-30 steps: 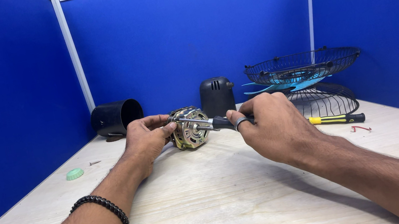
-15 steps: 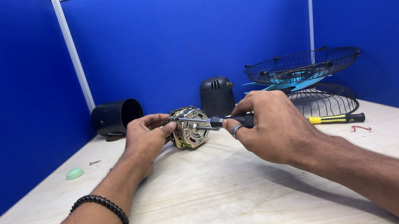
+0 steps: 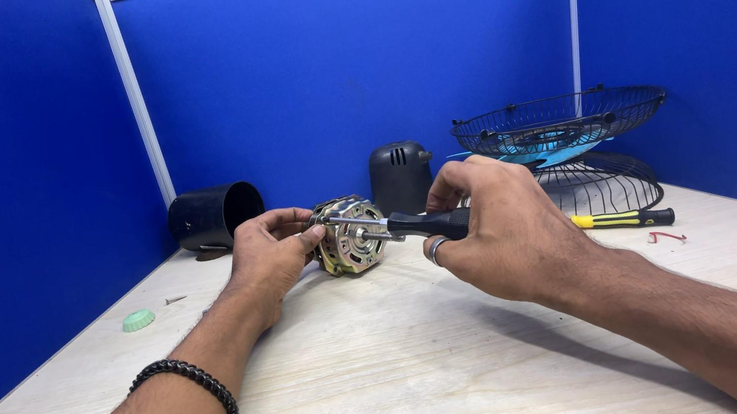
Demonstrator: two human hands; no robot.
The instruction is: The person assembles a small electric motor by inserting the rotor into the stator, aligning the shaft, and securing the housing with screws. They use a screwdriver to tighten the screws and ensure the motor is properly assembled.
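On the table (image 3: 396,372), left hand (image 3: 269,254) steadies motor (image 3: 349,236); right hand (image 3: 502,229) levels screwdriver (image 3: 411,224).

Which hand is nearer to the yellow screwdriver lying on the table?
Right. The right hand is just left of the yellow screwdriver, apart from it, holding a black-handled screwdriver. The left hand is farther away, beyond the motor, gripping it.

Both forearms reached forward from the lower corners and converged toward the middle. The left hand (image 3: 272,253) was curled, thumb forward and fingers wrapped inward, its wrist low and the forearm bearing a dark beaded band. The right hand (image 3: 502,229) sat slightly higher, knuckles up, fingers closed in a pinching grip, a ring on one finger. The two hands stayed apart, not touching each other.
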